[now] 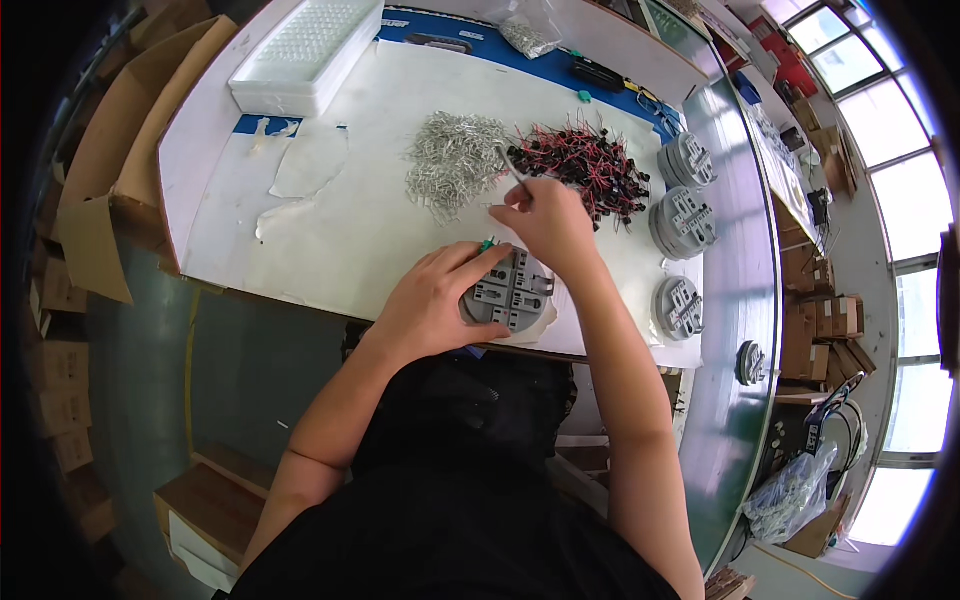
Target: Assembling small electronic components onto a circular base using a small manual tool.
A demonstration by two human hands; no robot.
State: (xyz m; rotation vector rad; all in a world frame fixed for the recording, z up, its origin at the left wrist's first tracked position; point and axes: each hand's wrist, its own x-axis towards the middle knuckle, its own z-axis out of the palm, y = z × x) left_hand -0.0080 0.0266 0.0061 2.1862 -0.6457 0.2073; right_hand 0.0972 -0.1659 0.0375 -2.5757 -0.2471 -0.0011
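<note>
My left hand [428, 302] grips the left edge of a round grey fixture [516, 292] with slotted blocks on top, thumb at its near side and fingers at its far side. A small green piece [487, 245] shows by those fingertips. In my closed right hand [550, 222] is a pair of slim grey tweezers [514, 168], pointing away from me. Their tip is between a heap of small silvery metal parts [455, 160] and a pile of black parts with red wires [585, 165]; I cannot tell whether it touches either.
Several similar round fixtures [684, 222] stand along the right side. At the back are a white tray stack [300, 95], a clear bag of parts [530, 32] and a black-handled tool [596, 72]. An open cardboard box [140, 130] adjoins the table's left edge.
</note>
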